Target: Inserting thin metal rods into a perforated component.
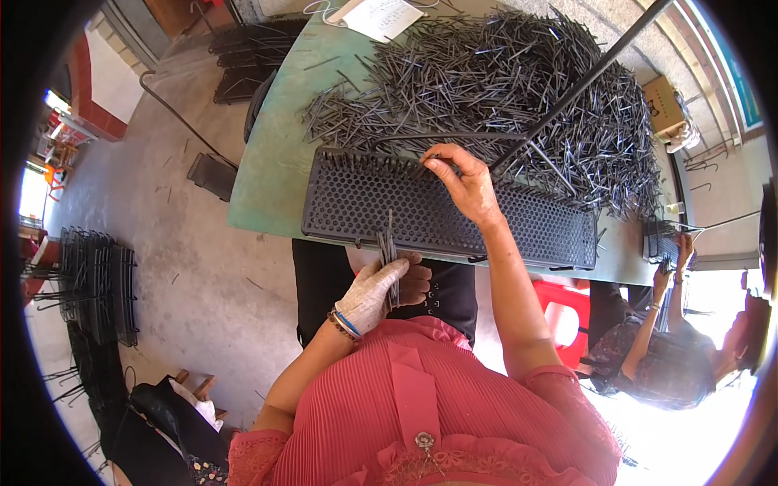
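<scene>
A long black tray full of round holes lies along the near edge of the green table. Thin black sticks stand in its far row of holes, toward the left end. My right hand, bare, is closed in a pinch beside this row, on what looks like one black stick mostly hidden by the fingers. Below the tray's near edge, my left hand in a pale glove grips a bundle of thin black sticks, pointing upward. A black rod handle slants over the tray to the upper right.
A big heap of loose black sticks covers the table's far side. A paper lies at the back. Several black trays stack at the left. At right, a person's hands work at another tray beyond a red stool.
</scene>
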Available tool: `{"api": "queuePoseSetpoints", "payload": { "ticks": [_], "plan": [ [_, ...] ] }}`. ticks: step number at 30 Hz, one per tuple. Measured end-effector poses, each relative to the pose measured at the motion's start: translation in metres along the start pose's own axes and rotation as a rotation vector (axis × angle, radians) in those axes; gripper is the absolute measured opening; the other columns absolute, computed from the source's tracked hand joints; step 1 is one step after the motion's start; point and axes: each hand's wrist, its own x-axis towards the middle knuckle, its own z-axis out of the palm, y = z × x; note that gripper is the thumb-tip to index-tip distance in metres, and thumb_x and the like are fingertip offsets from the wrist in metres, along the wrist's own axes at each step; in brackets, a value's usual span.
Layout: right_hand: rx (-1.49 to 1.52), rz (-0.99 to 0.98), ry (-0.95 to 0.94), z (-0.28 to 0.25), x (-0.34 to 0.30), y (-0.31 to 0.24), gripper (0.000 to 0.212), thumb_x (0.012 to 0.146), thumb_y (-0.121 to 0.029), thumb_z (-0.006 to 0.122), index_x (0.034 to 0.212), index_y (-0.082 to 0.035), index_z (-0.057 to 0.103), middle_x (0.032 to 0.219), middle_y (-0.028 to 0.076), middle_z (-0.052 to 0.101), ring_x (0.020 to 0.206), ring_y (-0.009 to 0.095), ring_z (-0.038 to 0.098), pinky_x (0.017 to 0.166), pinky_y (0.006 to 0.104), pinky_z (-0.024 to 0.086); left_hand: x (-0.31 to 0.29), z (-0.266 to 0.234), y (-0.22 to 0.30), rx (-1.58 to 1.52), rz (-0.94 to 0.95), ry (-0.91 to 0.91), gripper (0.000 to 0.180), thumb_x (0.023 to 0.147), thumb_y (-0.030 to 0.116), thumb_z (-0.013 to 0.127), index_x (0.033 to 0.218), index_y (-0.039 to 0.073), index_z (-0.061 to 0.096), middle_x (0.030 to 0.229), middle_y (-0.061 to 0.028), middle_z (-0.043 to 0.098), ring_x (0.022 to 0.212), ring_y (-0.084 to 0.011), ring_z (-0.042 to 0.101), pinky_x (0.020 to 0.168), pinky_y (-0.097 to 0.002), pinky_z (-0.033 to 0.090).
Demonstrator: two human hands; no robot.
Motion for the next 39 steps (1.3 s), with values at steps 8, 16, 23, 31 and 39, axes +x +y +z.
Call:
{"api": "queuePoseSetpoints", "payload": {
  "ticks": [8, 16, 23, 31, 39],
  "plan": [
    [-0.120, -0.038, 0.001, 0.005, 0.000, -0.021, 0.014, 0.091, -0.008, 0.065, 0.103, -0.002, 0.064, 0.091, 0.006, 0.067, 0.082, 0.013, 0.063, 0.073, 0.0270, 0.050, -0.001, 0.003, 0.001, 0.002, -0.004, 0.002, 0.035, 0.099, 0.023, 0.051, 0.124, -0.001, 0.052, 0.105, -0.0164, 0.067, 0.088, -0.0243, 0.068, 0.078, -0.0358, 0.058],
    [-0.211, -0.124, 0.043, 0.010, 0.001, -0.018, 0.015, 0.088, -0.009, 0.067, 0.101, -0.002, 0.065, 0.094, 0.010, 0.067, 0.084, 0.023, 0.064, 0.074, 0.0316, 0.051, 0.000, 0.000, -0.001, -0.009, -0.001, 0.010, 0.034, 0.099, 0.022, 0.051, 0.124, -0.001, 0.052, 0.105, -0.0166, 0.067, 0.089, -0.0244, 0.068, 0.078, -0.0363, 0.058],
    [-0.103, -0.065, 0.048, 0.009, -0.003, -0.010, 0.013, 0.092, -0.009, 0.064, 0.102, -0.001, 0.064, 0.094, 0.007, 0.069, 0.080, 0.015, 0.065, 0.072, 0.0275, 0.051, -0.001, 0.000, -0.003, -0.007, -0.001, 0.004, 0.034, 0.099, 0.022, 0.051, 0.124, 0.000, 0.051, 0.105, -0.0164, 0.067, 0.089, -0.0245, 0.068, 0.079, -0.0365, 0.058],
    [-0.012, 0.096, 0.067, 0.005, -0.011, -0.008, 0.015, 0.094, -0.012, 0.062, 0.104, -0.001, 0.064, 0.091, 0.003, 0.068, 0.079, 0.010, 0.061, 0.073, 0.0239, 0.050, 0.000, 0.003, 0.000, -0.048, -0.004, 0.030, 0.035, 0.098, 0.022, 0.052, 0.125, 0.000, 0.051, 0.106, -0.0169, 0.067, 0.093, -0.0255, 0.068, 0.080, -0.0378, 0.058],
    [0.001, 0.122, 0.172, 0.008, -0.012, -0.004, 0.017, 0.093, -0.014, 0.064, 0.105, -0.001, 0.063, 0.090, 0.007, 0.068, 0.077, 0.012, 0.062, 0.070, 0.0272, 0.050, 0.003, -0.003, 0.000, -0.046, -0.004, -0.002, 0.031, 0.098, 0.021, 0.053, 0.122, 0.001, 0.053, 0.107, -0.0163, 0.067, 0.092, -0.0261, 0.068, 0.079, -0.0389, 0.059]
  ]
}}
